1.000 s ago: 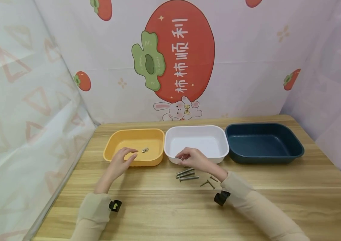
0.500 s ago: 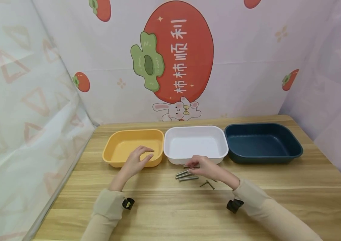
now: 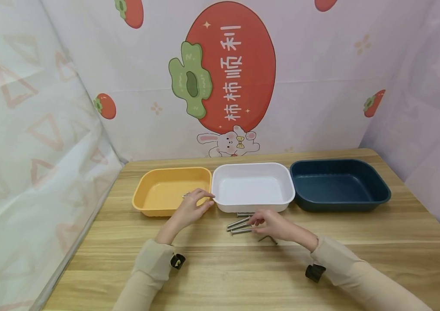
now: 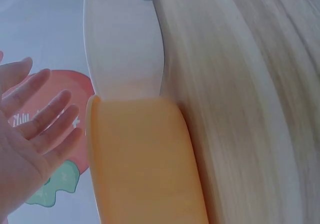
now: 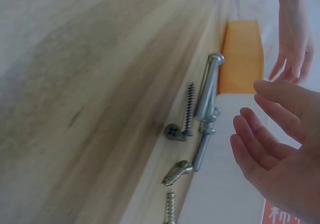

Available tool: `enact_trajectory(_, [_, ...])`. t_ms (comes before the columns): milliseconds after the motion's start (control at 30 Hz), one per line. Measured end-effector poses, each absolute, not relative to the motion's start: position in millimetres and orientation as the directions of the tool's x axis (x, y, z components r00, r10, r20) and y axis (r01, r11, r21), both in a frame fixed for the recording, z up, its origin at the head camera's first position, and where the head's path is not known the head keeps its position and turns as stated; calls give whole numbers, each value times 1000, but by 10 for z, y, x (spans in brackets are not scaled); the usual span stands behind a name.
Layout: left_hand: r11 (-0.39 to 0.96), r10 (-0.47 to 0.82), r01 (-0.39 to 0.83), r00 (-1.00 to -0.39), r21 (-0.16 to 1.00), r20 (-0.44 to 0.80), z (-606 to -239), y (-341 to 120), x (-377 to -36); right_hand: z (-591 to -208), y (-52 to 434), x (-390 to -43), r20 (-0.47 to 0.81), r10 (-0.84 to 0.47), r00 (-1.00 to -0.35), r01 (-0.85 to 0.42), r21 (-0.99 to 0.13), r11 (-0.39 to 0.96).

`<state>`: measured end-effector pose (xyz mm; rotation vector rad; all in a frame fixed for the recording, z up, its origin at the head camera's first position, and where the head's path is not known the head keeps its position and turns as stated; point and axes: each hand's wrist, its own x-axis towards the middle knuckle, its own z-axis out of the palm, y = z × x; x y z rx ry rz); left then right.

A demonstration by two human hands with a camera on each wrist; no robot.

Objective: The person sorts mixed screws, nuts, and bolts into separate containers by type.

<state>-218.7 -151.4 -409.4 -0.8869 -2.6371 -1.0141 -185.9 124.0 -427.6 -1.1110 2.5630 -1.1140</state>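
Note:
My left hand (image 3: pixel 189 210) hovers at the right front corner of the yellow bin (image 3: pixel 155 190), its fingers apart and relaxed in the left wrist view. Small metal nuts or washers (image 3: pixel 185 195) lie in that bin, partly covered by the hand. Over the table, my right hand (image 3: pixel 274 225) hangs above several long silver bolts (image 3: pixel 239 224), thumb and fingers apart, nothing between them. Under its palm lie several shorter wood screws (image 3: pixel 268 239), partly hidden from the head view. In the right wrist view the bolts (image 5: pixel 209 91) and screws (image 5: pixel 190 106) show plainly.
A white bin (image 3: pixel 253 190) stands just behind the bolts, side by side with the yellow one. To its right is a dark blue bin (image 3: pixel 336 188). A printed curtain (image 3: pixel 305 112) backs the wooden table (image 3: pixel 235 276).
My left hand has moved right across the yellow bin toward the white bin's edge. The right hand has come down and rightward from the white bin's front to over the bolts.

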Motion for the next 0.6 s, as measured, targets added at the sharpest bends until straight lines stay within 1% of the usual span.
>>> enact_trajectory(133, [568, 484, 606, -794, 557, 369, -4111, -1433, -2189, -4321, 1260, -1863, 161, -679, -717, -582, -675, 454])
enact_trajectory(367, [564, 520, 640, -766, 522, 377, -4156, -1333, -2215, -4396, 1281, -1901, 144, -678, -720, -568, -683, 458])
enact_trajectory(600, [557, 546, 639, -763, 531, 346, -4176, -1269, -2223, -4478, 1301, -1944, 160, -669, -726, -571, -683, 455])
